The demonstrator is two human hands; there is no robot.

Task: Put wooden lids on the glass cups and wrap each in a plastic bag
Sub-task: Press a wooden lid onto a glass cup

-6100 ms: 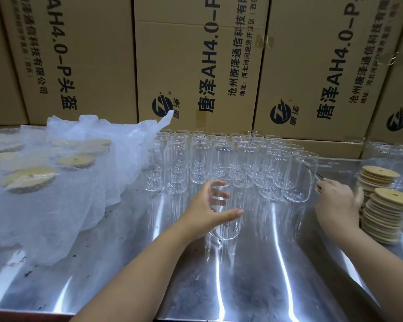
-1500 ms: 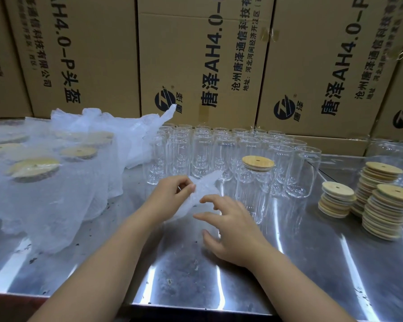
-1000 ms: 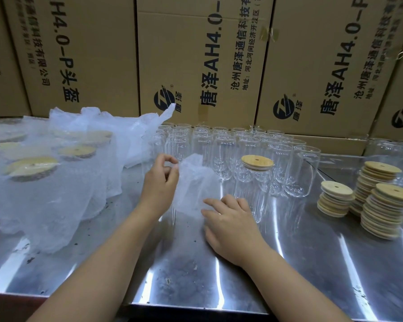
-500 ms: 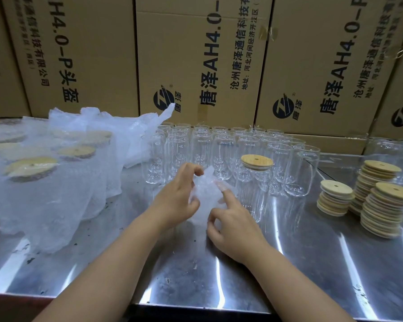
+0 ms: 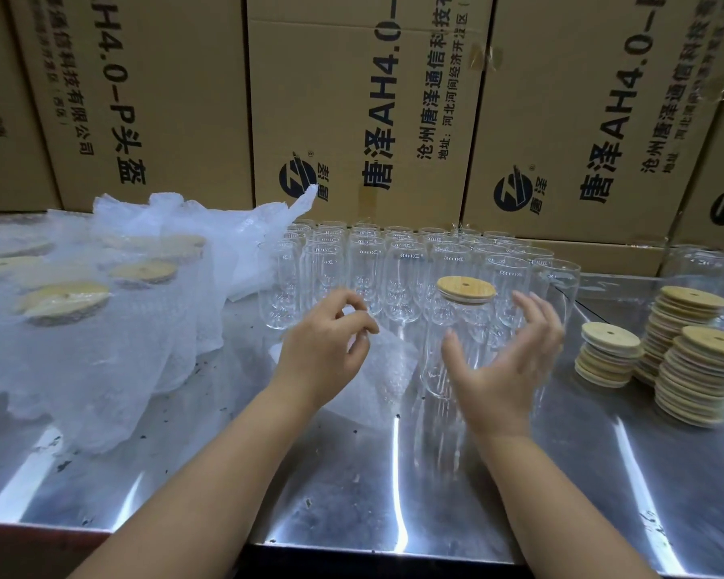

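On the shiny metal desk (image 5: 352,486), a lidded cup (image 5: 464,325) is standing upright near the middle, just in front of the block of bare cups (image 5: 373,265) that is lining the far edge. A wooden lid (image 5: 467,289) is sitting flat on its rim. The right hand (image 5: 500,369) is hovering at the near right side of this cup with its grip wide open, thumb and fingers spread on either side of the glass and holding nothing; whether any fingertip is touching the glass cannot be told. The left hand (image 5: 322,353) is hanging just left of the cup with its fingers curled, thumb and forefinger nearly meeting. A crumpled plastic bag (image 5: 389,369) is lying on the desk under and beyond it, touching the cup's base, and I cannot tell whether the grip is pinching the bag's edge. Wrapped cups (image 5: 80,311) are crowding the left edge, lid stacks (image 5: 694,369) are standing towards the right edge, and printed cardboard boxes (image 5: 352,98) are rising behind the desk.
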